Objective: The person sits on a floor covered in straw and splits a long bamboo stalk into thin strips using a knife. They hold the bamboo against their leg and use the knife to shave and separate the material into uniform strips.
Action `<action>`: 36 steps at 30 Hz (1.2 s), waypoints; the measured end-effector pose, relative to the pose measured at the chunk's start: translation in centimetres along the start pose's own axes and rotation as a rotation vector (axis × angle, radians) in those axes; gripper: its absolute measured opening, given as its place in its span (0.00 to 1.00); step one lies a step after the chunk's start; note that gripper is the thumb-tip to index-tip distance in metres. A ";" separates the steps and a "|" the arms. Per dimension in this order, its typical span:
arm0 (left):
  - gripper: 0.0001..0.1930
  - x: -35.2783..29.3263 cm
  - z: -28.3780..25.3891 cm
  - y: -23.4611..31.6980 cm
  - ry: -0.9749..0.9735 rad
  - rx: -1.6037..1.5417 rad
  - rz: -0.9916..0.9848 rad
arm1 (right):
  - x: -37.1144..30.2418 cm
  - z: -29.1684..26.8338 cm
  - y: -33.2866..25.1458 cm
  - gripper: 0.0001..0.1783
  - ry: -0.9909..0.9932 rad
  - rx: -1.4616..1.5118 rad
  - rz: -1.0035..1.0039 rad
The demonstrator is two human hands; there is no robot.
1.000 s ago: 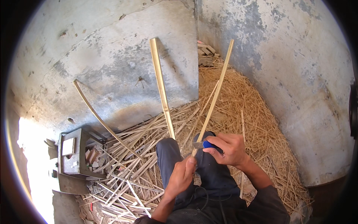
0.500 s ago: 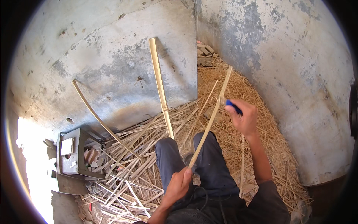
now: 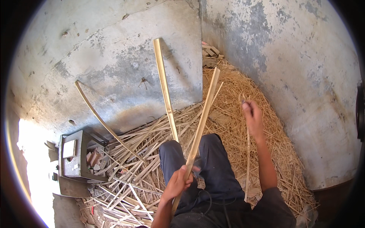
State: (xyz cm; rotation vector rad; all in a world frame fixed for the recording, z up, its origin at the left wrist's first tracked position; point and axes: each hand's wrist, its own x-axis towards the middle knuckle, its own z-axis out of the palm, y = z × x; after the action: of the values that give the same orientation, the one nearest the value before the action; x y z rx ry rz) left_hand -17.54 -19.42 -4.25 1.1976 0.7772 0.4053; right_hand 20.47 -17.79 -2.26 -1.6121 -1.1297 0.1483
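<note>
— What's going on at this stage?
— The left hand [image 3: 179, 183] is clenching a bamboo strip [image 3: 200, 125] over the lap; the right hand [image 3: 251, 114] is pinching a thin sliver [image 3: 247, 167] (a peeling stroke, I'd judge). Next calls for regripping.
— Counts?
— Two long strips are leaning on the wall [image 3: 114, 57]; floor litter is uncountable.

Two hands show: the left hand [image 3: 178, 182] grips one long bamboo strip [image 3: 201, 125], and the right hand [image 3: 253, 114] is raised over the straw with one thin sliver [image 3: 247, 163] hanging beside its forearm. Two more bamboo slats lean on the wall, one straight [image 3: 163, 83], one curved [image 3: 99, 117]. One small grey stool [image 3: 72, 155] stands left. Loose offcuts [image 3: 125, 190] on the floor are too many to count.
</note>
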 end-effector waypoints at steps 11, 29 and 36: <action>0.28 1.7 1.9 2.4 -0.007 -0.070 0.035 | -9.1 3.2 -7.9 0.20 -0.295 -0.123 -0.546; 0.22 1.3 3.9 3.5 0.232 0.406 0.311 | -9.0 3.2 -9.7 0.17 -0.259 -0.211 -0.599; 0.21 0.9 3.9 3.3 0.251 0.457 0.318 | -8.1 3.5 -9.0 0.19 -0.192 -0.201 -0.619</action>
State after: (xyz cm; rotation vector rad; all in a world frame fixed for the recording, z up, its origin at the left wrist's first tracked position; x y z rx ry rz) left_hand -13.68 -20.34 -0.83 1.7314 0.9278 0.6733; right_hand 8.76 -21.80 0.07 -1.3642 -1.7873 -0.2270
